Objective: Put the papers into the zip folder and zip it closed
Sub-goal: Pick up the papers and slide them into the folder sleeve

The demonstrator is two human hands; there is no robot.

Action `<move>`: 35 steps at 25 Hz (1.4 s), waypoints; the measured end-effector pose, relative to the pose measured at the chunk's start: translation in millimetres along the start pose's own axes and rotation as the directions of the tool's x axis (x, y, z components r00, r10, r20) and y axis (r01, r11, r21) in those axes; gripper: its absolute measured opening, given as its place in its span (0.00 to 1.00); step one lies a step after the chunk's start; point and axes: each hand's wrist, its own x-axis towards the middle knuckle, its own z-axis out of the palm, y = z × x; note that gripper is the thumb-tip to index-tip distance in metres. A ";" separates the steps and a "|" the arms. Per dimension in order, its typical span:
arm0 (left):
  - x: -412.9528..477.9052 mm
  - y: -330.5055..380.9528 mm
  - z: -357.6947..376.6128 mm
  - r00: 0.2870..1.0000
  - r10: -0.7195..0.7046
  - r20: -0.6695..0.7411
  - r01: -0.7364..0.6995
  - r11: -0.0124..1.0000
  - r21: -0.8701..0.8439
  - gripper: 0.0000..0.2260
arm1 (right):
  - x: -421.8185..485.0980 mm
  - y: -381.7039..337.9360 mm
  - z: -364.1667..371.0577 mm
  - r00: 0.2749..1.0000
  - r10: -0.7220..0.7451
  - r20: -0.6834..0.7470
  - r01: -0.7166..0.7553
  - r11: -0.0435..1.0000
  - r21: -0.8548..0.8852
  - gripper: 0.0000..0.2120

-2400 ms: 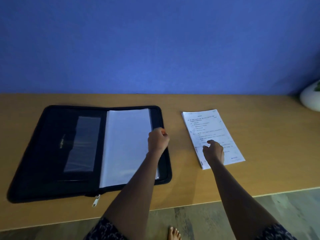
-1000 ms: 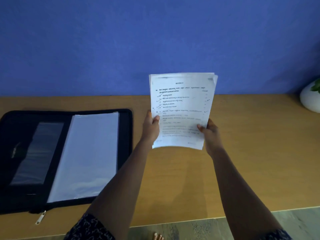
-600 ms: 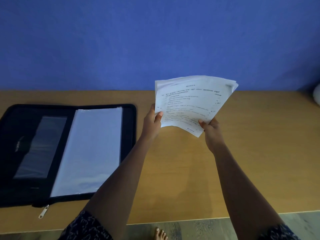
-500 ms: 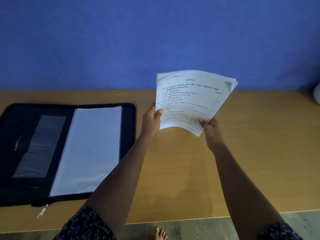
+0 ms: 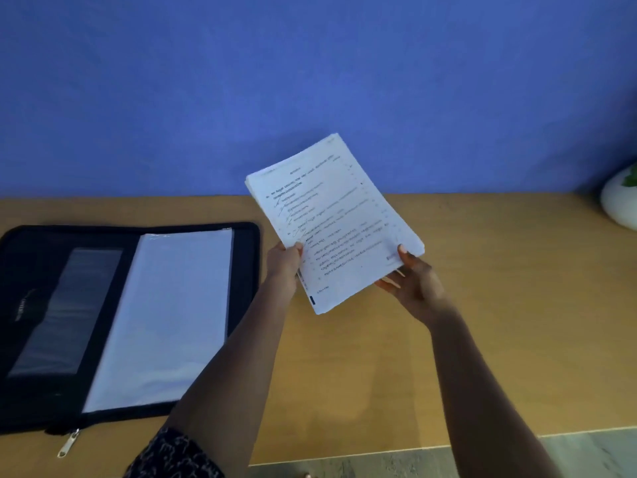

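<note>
A stack of printed white papers (image 5: 337, 219) is held in the air above the table, tilted with its top leaning left. My left hand (image 5: 284, 265) grips its lower left edge and my right hand (image 5: 412, 281) holds its lower right corner from beneath. The black zip folder (image 5: 248, 263) lies open flat on the table to the left, with clear plastic sleeves (image 5: 165, 315) on its right half and a dark pocket on its left half. Its metal zipper pull (image 5: 68, 443) hangs at the front edge.
The wooden table (image 5: 499, 322) runs along a blue wall. A white round pot (image 5: 618, 201) with a bit of green plant stands at the far right. The table's front edge and grey floor (image 5: 586, 453) show at the bottom right.
Both hands lifted the papers off the table, squared them upright, and now tilt the stack counter-clockwise, lower and closer to the folder side.
</note>
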 end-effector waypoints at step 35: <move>12.6 -8.7 -45.0 0.875 0.256 0.411 -0.389 0.877 0.282 0.16 | 0.8 4.1 -55.9 0.972 -0.228 0.058 0.234 0.908 -0.346 0.16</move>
